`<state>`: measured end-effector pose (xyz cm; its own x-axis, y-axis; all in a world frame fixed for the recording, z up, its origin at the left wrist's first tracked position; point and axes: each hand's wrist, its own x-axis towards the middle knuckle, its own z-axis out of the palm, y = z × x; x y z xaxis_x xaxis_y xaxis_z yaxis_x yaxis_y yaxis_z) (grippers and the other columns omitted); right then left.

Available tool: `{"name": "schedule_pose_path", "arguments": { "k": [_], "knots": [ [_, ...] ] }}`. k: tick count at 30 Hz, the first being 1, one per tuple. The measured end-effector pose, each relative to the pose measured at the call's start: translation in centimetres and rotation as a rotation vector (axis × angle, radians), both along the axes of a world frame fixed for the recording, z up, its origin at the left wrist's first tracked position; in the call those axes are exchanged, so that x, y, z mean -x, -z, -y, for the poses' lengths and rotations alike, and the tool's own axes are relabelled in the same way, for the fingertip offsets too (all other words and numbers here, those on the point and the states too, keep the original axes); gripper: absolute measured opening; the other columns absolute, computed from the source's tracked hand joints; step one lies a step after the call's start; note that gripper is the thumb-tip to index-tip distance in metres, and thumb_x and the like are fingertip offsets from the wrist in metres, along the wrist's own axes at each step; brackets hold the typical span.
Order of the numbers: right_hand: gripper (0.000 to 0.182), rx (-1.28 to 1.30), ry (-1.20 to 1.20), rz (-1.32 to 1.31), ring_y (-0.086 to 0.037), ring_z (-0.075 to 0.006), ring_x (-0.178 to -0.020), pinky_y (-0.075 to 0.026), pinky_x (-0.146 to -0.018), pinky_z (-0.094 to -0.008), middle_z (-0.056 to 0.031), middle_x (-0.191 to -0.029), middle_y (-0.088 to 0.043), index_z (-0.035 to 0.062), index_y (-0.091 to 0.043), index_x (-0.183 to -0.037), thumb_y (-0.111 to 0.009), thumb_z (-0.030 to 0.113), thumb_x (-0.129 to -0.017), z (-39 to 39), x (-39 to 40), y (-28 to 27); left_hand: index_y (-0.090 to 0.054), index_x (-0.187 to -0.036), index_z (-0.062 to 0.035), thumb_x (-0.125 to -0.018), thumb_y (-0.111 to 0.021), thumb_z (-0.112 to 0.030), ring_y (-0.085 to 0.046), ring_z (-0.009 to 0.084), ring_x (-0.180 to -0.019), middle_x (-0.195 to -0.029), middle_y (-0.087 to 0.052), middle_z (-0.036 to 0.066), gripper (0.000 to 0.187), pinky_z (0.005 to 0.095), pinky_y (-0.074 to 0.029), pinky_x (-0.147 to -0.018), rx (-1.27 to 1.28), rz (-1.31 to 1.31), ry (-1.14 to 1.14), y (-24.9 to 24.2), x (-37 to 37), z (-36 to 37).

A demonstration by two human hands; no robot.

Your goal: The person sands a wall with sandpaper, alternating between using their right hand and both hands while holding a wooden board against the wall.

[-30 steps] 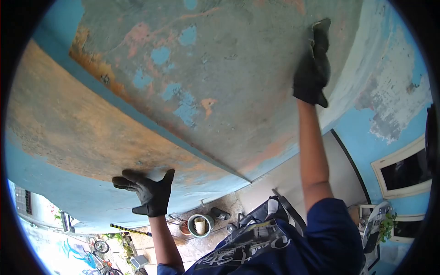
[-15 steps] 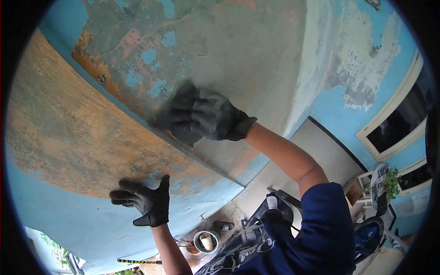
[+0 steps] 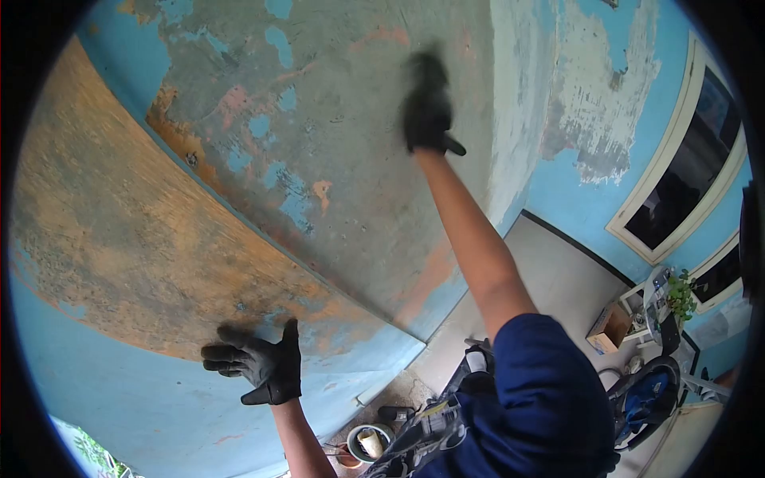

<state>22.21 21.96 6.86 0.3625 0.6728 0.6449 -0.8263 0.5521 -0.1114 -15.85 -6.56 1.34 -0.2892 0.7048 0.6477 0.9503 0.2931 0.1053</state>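
My right hand (image 3: 428,103), in a black glove, is stretched up over the grey, patchy wall face (image 3: 358,191). Motion smears its fingers, so whether it holds anything is hidden. On that face, bits of blue and pink paint show through the grey. My left hand (image 3: 263,362), gloved alike, rests with spread fingers against the lower edge of the worn orange-brown wall face (image 3: 159,231), where it borders light blue paint. Between the two faces runs a raised corner edge (image 3: 307,267).
Below stands a bucket (image 3: 368,442) with a pale roll-shaped thing inside, near a dark shoe (image 3: 396,413). To the right are a window (image 3: 681,159), a cardboard box (image 3: 610,328), a potted plant (image 3: 682,296) and a dark wheeled item with blue cloth (image 3: 647,402).
My right hand has swept up and to the right, away from the corner edge, uncovering blue and orange patches there. My left hand stays at the same spot on the wall; the view shifts slightly.
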Motion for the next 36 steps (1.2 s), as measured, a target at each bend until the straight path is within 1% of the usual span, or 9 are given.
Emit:
{"name": "schedule_pose_path", "arguments": {
  "k": [4, 8, 11, 14, 18, 22, 27, 31, 36],
  "knots": [
    [0.047, -0.317, 0.087, -0.024, -0.052, -0.0163, -0.122, -0.046, -0.099, -0.0335, -0.0105, -0.136, -0.053, 0.0049, -0.043, -0.143, -0.032, 0.032, -0.105, 5.8, 8.9, -2.8, 0.011, -0.151, -0.0025, -0.07, -0.072, -0.069, 0.018, 0.0644, -0.134, -0.146, 0.017, 0.045, 0.134, 0.0764, -0.001, -0.102, -0.019, -0.037, 0.013, 0.0, 0.2, 0.0],
    [0.042, -0.238, 0.326, 0.269, -0.058, -0.0208, -0.114, -0.045, -0.102, -0.0393, -0.0127, -0.127, -0.057, 0.0011, -0.046, -0.136, -0.039, 0.026, -0.103, 2.0, 3.7, 0.0, 0.012, -0.152, -0.0053, -0.07, -0.072, -0.068, 0.018, 0.0621, -0.136, -0.148, 0.018, 0.042, 0.133, 0.0747, -0.001, -0.104, 0.003, -0.021, 0.001, 0.0, 0.2, 0.6],
    [0.043, -0.014, 0.315, 0.151, -0.054, -0.0207, -0.119, -0.042, -0.104, -0.0385, -0.0121, -0.131, -0.053, 0.0016, -0.042, -0.138, -0.037, 0.026, -0.104, -0.2, -1.5, -2.7, 0.011, -0.152, -0.0063, -0.07, -0.072, -0.069, 0.018, 0.0621, -0.136, -0.149, 0.018, 0.041, 0.133, 0.0748, -0.002, -0.104, -0.028, -0.025, 0.014, 0.3, 0.5, 0.1],
    [0.044, -0.158, 0.209, 0.1, -0.049, -0.0206, -0.123, -0.039, -0.106, -0.0377, -0.0114, -0.136, -0.049, 0.0022, -0.038, -0.141, -0.034, 0.026, -0.105, 2.3, 5.6, 0.2, 0.008, -0.153, -0.0049, -0.069, -0.071, -0.071, 0.017, 0.0638, -0.135, -0.148, 0.017, 0.043, 0.133, 0.0764, -0.001, -0.102, -0.05, -0.053, 0.036, 0.5, 0.5, 0.3],
    [0.046, -0.142, 0.236, 0.51, -0.044, -0.0204, -0.128, -0.036, -0.109, -0.0366, -0.0106, -0.141, -0.044, 0.003, -0.032, -0.144, -0.031, 0.027, -0.105, 3.1, 4.6, 2.3, 0.009, -0.153, -0.0051, -0.069, -0.069, -0.072, 0.017, 0.0635, -0.135, -0.148, 0.017, 0.043, 0.133, 0.0762, -0.002, -0.102, -0.035, -0.047, 0.012, 0.8, 0.6, 0.2],
    [0.048, 0.025, 0.32, 0.15, -0.038, -0.0203, -0.134, -0.032, -0.112, -0.0355, -0.0098, -0.146, -0.039, 0.0038, -0.027, -0.148, -0.028, 0.027, -0.106, -2.2, -6.0, -1.7, 0.011, -0.152, -0.0032, -0.069, -0.071, -0.07, 0.016, 0.0642, -0.135, -0.148, 0.018, 0.043, 0.134, 0.0754, -0.003, -0.103, -0.004, -0.06, -0.025, 0.5, 0.2, 0.0],
    [0.051, -0.395, -0.033, 0.159, -0.031, -0.0201, -0.141, -0.027, -0.116, -0.0342, -0.0087, -0.153, -0.032, 0.0047, -0.02, -0.152, -0.025, 0.027, -0.107, 4.7, 7.1, 3.8, 0.016, -0.15, -0.0012, -0.07, -0.074, -0.066, 0.018, 0.0628, -0.135, -0.147, 0.021, 0.043, 0.136, 0.0725, -0.004, -0.106, 0.053, -0.014, -0.068, 0.1, -1.3, -0.1],
    [0.05, -0.04, 0.237, 0.635, -0.032, -0.0205, -0.139, -0.026, -0.116, -0.0345, -0.0087, -0.152, -0.034, 0.0046, -0.024, -0.15, -0.024, 0.029, -0.107, 3.9, 1.4, 9.8, 0.021, -0.147, 0.0018, -0.074, -0.075, -0.059, 0.015, 0.06, -0.138, -0.148, 0.021, 0.042, 0.135, 0.0663, -0.01, -0.11, 0.148, 0.088, -0.185, -1.4, -4.8, -0.1],
    [0.049, 0.267, 0.293, 0.033, -0.036, -0.0212, -0.134, -0.027, -0.114, -0.0362, -0.0093, -0.147, -0.039, 0.0049, -0.031, -0.147, -0.025, 0.031, -0.107, -3.8, -10.4, 12.6, 0.023, -0.145, 0.0068, -0.069, -0.076, -0.063, 0.011, 0.06, -0.138, -0.144, 0.021, 0.047, 0.143, 0.0652, -0.016, -0.108, 0.067, 0.099, -0.265, 1.0, -5.7, -1.9]
  ]
}}
